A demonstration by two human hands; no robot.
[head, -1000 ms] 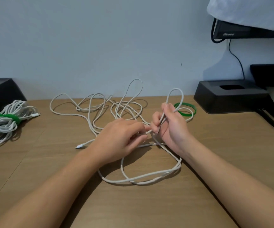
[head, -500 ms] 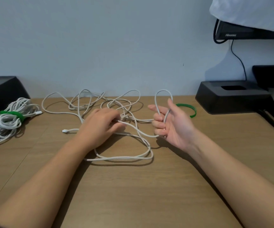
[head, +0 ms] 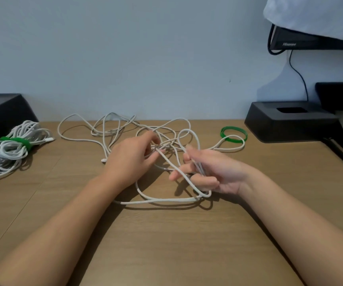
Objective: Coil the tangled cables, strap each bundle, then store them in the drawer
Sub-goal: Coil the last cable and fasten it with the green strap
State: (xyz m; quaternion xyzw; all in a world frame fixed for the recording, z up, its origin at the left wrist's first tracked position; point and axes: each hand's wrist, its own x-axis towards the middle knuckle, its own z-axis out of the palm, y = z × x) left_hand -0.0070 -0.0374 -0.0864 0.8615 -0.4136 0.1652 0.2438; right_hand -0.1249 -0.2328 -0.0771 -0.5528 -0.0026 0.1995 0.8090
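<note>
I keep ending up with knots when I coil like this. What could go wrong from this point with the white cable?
Pulling with the left hand could tighten the snarl in the white cable behind it. A cable loop lies against the loose green strap and may drag it away. The right hand holds its loops loosely; they could slip.

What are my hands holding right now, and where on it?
Both hold the loose white cable: the right hand grips gathered loops across its palm, the left hand pinches one strand near the tangle.
</note>
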